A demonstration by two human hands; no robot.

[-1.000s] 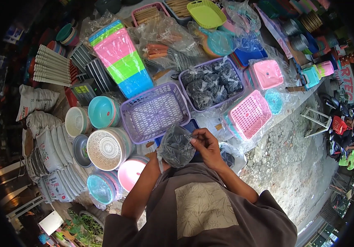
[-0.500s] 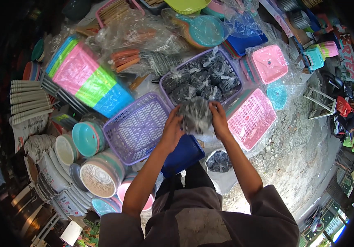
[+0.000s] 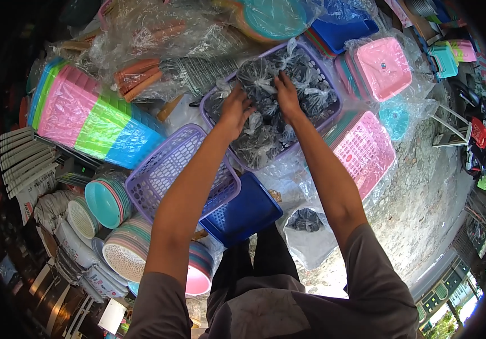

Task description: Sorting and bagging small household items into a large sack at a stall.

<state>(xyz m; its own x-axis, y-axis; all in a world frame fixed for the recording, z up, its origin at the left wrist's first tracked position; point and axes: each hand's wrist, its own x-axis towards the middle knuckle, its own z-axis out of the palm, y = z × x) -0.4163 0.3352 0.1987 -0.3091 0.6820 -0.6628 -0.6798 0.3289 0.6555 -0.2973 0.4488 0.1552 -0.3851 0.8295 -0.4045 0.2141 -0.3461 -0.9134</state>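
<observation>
Two bare hands over a purple rectangular plastic basket (image 3: 338,103) loaded with knotted clear plastic bags of dark contents. One such bag (image 3: 256,76) sits on top of the pile, between the hands, near the basket's upper-left part.

Left hand (image 3: 235,113): at the bag's lower left, above the basket's left side, fingers loosely spread, nothing seen in its grasp. Right hand (image 3: 287,99): at the bag's right side, fingers slightly bent, tips down among the bags — can't tell whether it grips one or just rests against it. Both forearms reach up from the lower edge, short grey-brown sleeves.

Left of the loaded basket: second purple plastic basket with slotted walls (image 3: 166,161), partly behind the left forearm. Deep blue rectangular plastic tray (image 3: 243,212) is just below the pair, close to the person's legs. Whitish plastic sack (image 3: 311,243) with dark contents stands right of the legs, partly behind the right arm.

Right side: pink slotted plastic baskets (image 3: 364,155) in clear wrap; beyond them, stacked pink square plastic basins (image 3: 381,68). Far left: nested pink, green and blue plastic bins (image 3: 93,113) lying on their side — below those, stacked round turquoise plastic basins (image 3: 104,203).
</observation>
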